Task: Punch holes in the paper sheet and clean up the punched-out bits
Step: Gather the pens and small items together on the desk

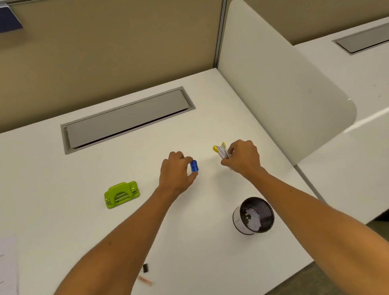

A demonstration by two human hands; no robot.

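Holding blue item (194,166) L hand (175,171) | R hand (244,158) grips stapler (222,152) | mesh cup (254,215): paper bits

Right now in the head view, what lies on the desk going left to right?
Printed paper sheet → green hole punch → small black binder clip → left hand pinching a small blue object → right hand gripping a yellow-and-silver tool, with the black mesh cup nearer below it.

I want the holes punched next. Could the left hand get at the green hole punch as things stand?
Probably yes, once freed. The green hole punch sits in the open, to the left of the left hand, nothing between them. But that hand's fingers hold a small blue object.
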